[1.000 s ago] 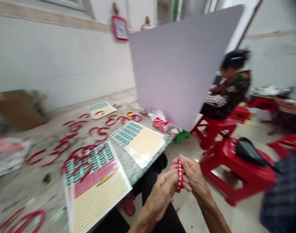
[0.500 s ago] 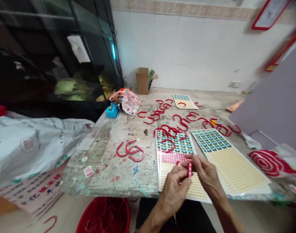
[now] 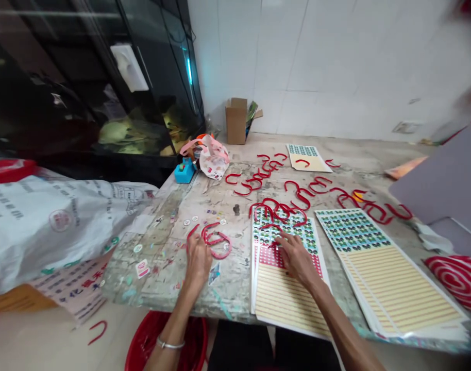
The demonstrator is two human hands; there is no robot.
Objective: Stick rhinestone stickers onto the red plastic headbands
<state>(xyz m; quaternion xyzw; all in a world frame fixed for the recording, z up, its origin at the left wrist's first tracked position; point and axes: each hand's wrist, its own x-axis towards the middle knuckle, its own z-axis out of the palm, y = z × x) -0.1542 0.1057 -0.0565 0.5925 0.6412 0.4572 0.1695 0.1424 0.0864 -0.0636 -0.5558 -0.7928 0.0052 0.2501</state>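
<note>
My left hand (image 3: 198, 257) reaches onto the worn table (image 3: 169, 257), its fingers on a small pile of red curved hoops (image 3: 215, 240). Whether it grips one I cannot tell. My right hand (image 3: 295, 255) lies on the nearest sticker sheet (image 3: 285, 288), fingertips at the row where red stickers meet the patterned ones. A second sticker sheet (image 3: 378, 263) lies to the right. Several more red hoops (image 3: 289, 198) are scattered across the middle of the table.
A red bucket (image 3: 164, 342) stands under the table's front edge. White printed sacks (image 3: 53, 216) lie at left. A small cardboard box (image 3: 236, 120), a pink bag (image 3: 210, 157) and a blue item (image 3: 184, 171) sit at the back. A grey board (image 3: 448, 180) and a red-white spiral bundle (image 3: 457, 273) are at right.
My view swung from the room at right to the table. Both hands, which held a red dotted strip together, have parted: left went to the hoop pile, right to the sticker sheet.
</note>
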